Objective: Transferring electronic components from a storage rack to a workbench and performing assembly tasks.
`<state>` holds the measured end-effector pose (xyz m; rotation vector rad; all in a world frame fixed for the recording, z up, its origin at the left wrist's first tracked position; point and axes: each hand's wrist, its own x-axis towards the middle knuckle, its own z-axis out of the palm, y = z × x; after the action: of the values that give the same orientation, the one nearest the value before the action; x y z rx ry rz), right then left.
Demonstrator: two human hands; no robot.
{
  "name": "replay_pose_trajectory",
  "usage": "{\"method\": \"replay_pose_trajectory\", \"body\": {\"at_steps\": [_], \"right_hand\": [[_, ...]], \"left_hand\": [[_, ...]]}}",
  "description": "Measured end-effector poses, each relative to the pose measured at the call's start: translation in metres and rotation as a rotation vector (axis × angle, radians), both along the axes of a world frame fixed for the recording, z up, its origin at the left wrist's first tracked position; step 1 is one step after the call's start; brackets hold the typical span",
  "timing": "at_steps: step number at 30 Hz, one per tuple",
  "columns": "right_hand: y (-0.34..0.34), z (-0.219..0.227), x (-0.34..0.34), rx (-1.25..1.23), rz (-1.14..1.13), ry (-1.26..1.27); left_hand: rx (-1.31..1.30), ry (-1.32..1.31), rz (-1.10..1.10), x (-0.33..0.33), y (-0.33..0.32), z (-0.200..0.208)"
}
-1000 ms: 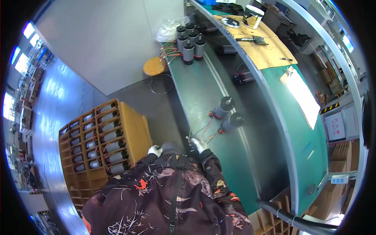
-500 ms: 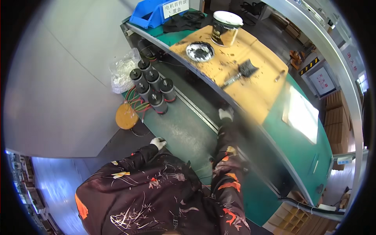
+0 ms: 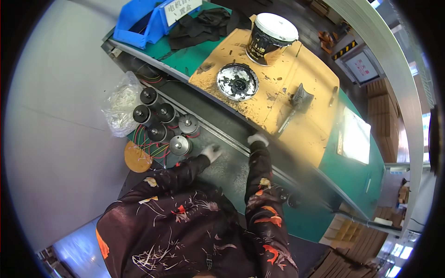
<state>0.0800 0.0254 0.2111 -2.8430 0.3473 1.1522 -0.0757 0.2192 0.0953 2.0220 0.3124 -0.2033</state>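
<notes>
Motors (image 3: 165, 112), six of them, stand close together at the far end of the green counter (image 3: 232, 173), near its left edge. Red and green wires (image 3: 161, 150) hang at that edge, by a round wooden stool (image 3: 137, 157). From where I stand, the person's left hand (image 3: 211, 153), in a white glove, is just beside the nearest motor. The right hand (image 3: 258, 139), gloved too, is by the front edge of the higher shelf (image 3: 357, 185). I cannot tell how open either hand is, or if it holds anything.
</notes>
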Motion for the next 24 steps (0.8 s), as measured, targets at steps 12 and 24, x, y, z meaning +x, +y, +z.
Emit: {"method": "replay_pose_trajectory", "body": {"at_steps": [12,24], "right_hand": [[0.004,-0.048,-0.216,0.485,0.201,-0.065],[-0.062,0.022,-0.267,0.74,-0.099,-0.314]], "left_hand": [[0.676,-0.113,-0.666,0.054,-0.129,0.094],[0.538,0.2,-0.441,0.04,-0.13,0.038]]}}
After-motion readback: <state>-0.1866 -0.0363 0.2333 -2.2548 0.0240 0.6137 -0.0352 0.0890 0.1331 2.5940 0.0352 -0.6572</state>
